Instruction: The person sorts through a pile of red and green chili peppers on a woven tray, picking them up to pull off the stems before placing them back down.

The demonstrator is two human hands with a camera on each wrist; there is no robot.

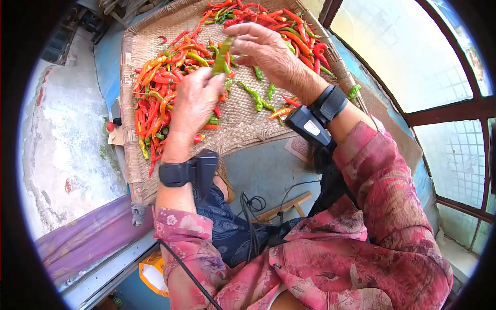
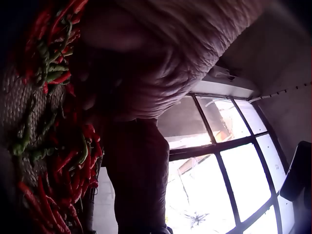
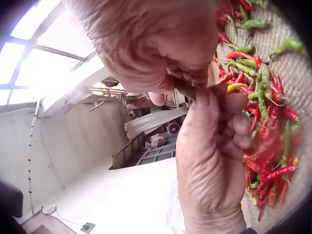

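In the head view, a green chili pepper (image 1: 222,56) stands up between the two hands, above the woven tray (image 1: 245,126). My left hand (image 1: 196,101) pinches its lower part between thumb and fingers. At the upper end, the right hand (image 1: 268,54) has its bent fingers against the pepper; its thumb is hidden. The right wrist view shows the fingertips of the left hand (image 3: 207,156) and right hand (image 3: 151,44) meeting closely. Red, orange and green chili peppers (image 1: 163,85) lie heaped on the tray's left side, and more chili peppers (image 1: 305,39) lie at the far right.
A few green chili peppers (image 1: 253,95) lie scattered mid-tray. The tray's raised rim (image 1: 126,113) runs along the left. Framed window panes (image 1: 403,46) stand to the right, with a whitish wall surface (image 1: 72,129) at left. Black cables (image 1: 253,204) hang by the person's lap.
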